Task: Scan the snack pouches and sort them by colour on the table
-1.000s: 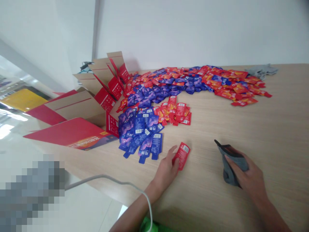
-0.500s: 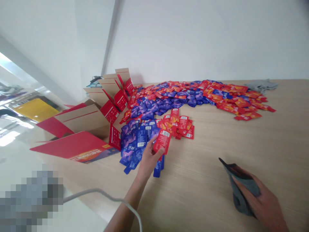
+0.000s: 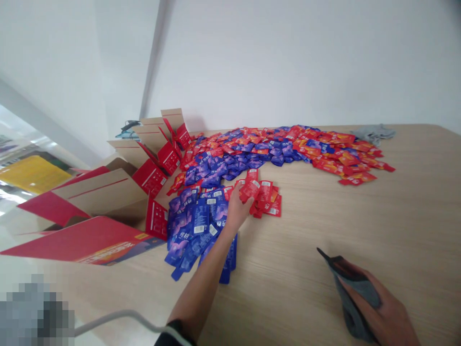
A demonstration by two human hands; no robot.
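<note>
My left hand point(image 3: 236, 209) reaches forward and pinches a red sachet point(image 3: 249, 189) over the small group of red sachets point(image 3: 266, 199) on the wooden table point(image 3: 360, 226). Just left of that hand lies a batch of blue sachets point(image 3: 196, 226). My right hand point(image 3: 387, 319) rests near the table's front right, fingers closed on a dark grey cloth point(image 3: 351, 293). A long mixed heap of red and blue sachets point(image 3: 281, 146) stretches across the far side of the table.
Open red-and-brown cardboard boxes point(image 3: 108, 202) lie at the table's left edge, with more flaps point(image 3: 162, 144) behind. A grey cloth point(image 3: 372, 132) sits at the far right. A white cable point(image 3: 118, 317) runs along the front left. White walls stand behind.
My left hand lifted a red sachet from the table near me and carried it forward to the group of red sachets. My right hand stayed on the cloth.
</note>
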